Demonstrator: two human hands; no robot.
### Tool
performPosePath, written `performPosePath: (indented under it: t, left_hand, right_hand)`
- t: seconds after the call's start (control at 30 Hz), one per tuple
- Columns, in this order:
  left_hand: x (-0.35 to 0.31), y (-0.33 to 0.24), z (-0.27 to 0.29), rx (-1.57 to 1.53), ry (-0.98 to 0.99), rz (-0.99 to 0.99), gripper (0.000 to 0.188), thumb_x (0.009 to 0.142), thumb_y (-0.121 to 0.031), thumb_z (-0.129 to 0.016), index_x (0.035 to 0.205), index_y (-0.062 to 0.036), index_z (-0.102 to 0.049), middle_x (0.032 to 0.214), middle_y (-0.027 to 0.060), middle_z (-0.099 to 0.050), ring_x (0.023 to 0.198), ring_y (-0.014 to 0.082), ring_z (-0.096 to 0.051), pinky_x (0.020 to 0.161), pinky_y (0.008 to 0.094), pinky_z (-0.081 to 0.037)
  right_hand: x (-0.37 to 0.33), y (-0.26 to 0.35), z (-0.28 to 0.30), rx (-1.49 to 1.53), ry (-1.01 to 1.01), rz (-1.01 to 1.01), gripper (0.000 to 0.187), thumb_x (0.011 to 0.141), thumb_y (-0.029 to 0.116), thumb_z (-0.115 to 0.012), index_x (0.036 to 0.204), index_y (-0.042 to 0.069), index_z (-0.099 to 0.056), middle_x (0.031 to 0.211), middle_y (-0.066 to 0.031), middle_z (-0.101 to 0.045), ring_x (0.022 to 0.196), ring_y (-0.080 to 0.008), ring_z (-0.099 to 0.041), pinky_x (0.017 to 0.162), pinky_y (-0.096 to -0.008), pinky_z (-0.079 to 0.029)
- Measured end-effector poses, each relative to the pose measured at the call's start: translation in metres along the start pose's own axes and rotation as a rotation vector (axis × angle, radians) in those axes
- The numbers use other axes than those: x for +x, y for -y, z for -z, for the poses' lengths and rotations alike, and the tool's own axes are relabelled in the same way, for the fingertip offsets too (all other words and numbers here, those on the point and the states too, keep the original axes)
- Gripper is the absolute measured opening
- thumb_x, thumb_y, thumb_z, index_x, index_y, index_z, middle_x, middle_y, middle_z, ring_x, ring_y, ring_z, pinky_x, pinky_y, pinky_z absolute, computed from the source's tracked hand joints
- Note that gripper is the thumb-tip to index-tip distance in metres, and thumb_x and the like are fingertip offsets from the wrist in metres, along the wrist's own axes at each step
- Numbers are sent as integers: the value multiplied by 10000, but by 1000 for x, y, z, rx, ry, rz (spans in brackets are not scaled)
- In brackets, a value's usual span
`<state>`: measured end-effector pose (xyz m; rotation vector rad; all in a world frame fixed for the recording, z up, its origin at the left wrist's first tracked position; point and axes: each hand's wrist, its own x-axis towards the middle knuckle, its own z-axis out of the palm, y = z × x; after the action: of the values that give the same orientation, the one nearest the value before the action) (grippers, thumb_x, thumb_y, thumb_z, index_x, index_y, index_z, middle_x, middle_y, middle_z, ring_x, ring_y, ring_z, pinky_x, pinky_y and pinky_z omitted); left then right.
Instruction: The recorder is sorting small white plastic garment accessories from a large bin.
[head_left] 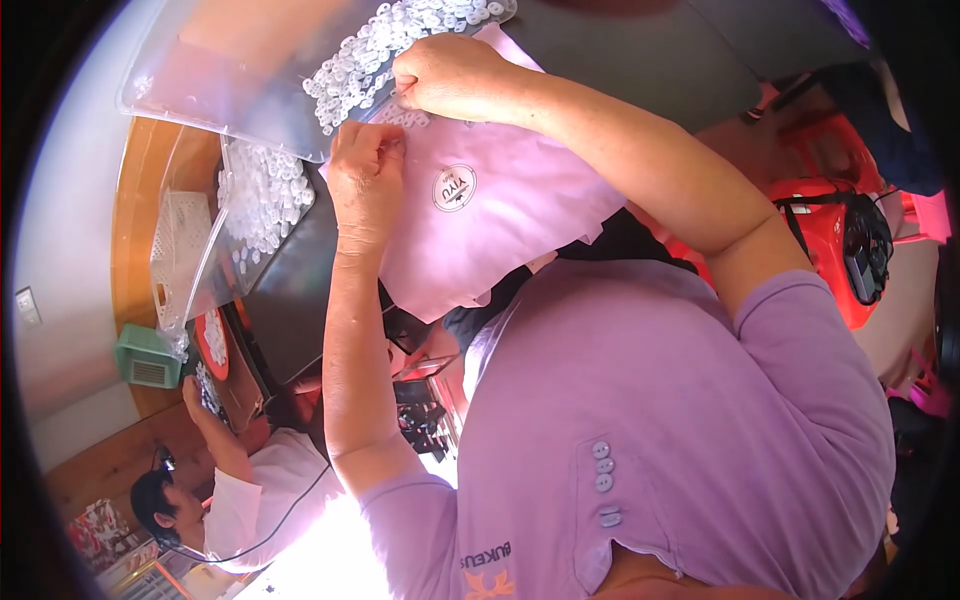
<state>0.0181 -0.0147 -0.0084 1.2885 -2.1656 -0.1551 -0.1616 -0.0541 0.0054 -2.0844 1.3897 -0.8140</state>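
Observation:
My left hand (pixel 365 183) is closed in a pinch at the edge of a pink cloth (pixel 500 215) with a round printed mark. Whatever sits between those fingertips is too small to make out. Just beyond it, to the right, my right hand (pixel 452 78) is bent closed beside a heap of small white plastic pieces (pixel 365 60); its fingertips are partly hidden and so is anything in them. A few more white pieces lie on the cloth between the two hands. The heap rests on a clear plastic sheet or tray (pixel 215 85).
Another clear container of white pieces (pixel 265 190) stands left, near a white perforated basket (pixel 180 240) and a green basket (pixel 150 357). At lower left another person (pixel 260 490) reaches toward a tray. A red chair (pixel 835 250) with a black bag (pixel 868 245) stands right.

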Motion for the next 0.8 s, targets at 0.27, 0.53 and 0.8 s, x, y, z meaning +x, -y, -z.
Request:
performPosePath:
  t: [0.27, 0.53, 0.8]
  left_hand:
    - [0, 4, -6, 392, -34, -331, 74, 777, -29, -623, 814, -56, -566, 830, 91, -541, 805, 299, -571, 658, 413, -503]
    - [-3, 10, -3, 67, -23, -40, 91, 778, -90, -635, 793, -18, -583, 809, 118, -602, 718, 303, -616, 637, 389, -503]
    - [-6, 8, 3, 59, -31, -106, 75, 781, -47, -643, 854, -30, -642, 805, 111, -608, 691, 293, -621, 628, 370, -503]
  right_hand:
    - [2, -2, -3, -41, -6, 21, 165, 813, 213, -660, 773, 53, -657, 754, -93, -656, 758, -248, -631, 667, -392, -459]
    - [-3, -1, -2, 122, -163, 157, 155, 801, 194, -653, 816, 41, -674, 735, -100, -665, 693, -229, -631, 629, -361, -462]
    - [-5, 4, 1, 163, -158, 132, 156, 798, 198, -645, 803, 45, -669, 719, -82, -670, 667, -200, -632, 626, -330, -470]
